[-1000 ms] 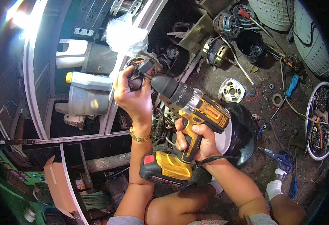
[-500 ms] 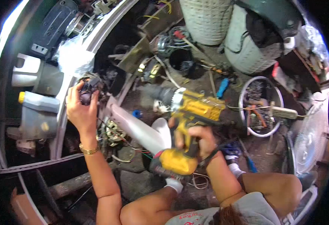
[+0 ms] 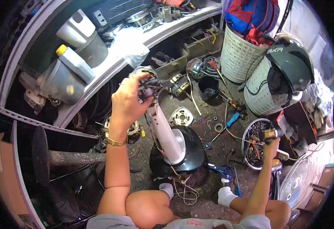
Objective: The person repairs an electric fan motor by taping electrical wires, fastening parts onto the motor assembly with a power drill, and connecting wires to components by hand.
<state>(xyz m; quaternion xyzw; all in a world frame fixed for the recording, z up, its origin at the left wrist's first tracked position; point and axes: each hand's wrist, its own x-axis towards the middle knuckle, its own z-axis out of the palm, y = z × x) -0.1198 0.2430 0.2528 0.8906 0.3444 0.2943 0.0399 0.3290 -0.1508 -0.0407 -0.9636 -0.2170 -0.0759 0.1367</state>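
Observation:
My left hand [image 3: 126, 100] is wrapped round the dark fan motor [image 3: 148, 88] at the top of a white fan stand [image 3: 166, 135]. The stand leans slightly and rises from a round black base [image 3: 191, 147] on the floor between my legs. Over at the right, my right hand [image 3: 272, 147] grips a yellow cordless drill [image 3: 270, 134], held beside and partly over a white-rimmed bucket [image 3: 244, 141] of screws and small tools. Its battery shows below the hand. Loose coloured wires hang along the stand.
Shelving [image 3: 136, 49] with containers and metal parts curves along the left and back. A hammer [image 3: 41, 154] stands at the left. White baskets [image 3: 237, 55], a black helmet [image 3: 293, 66] and a fan grille [image 3: 294, 183] are at the right. Blue-handled scissors [image 3: 222, 170] lie on the floor.
The drill in my right hand has swung from near the fan motor to the far right, by the bucket. My left hand still holds the motor. The camera view has shifted.

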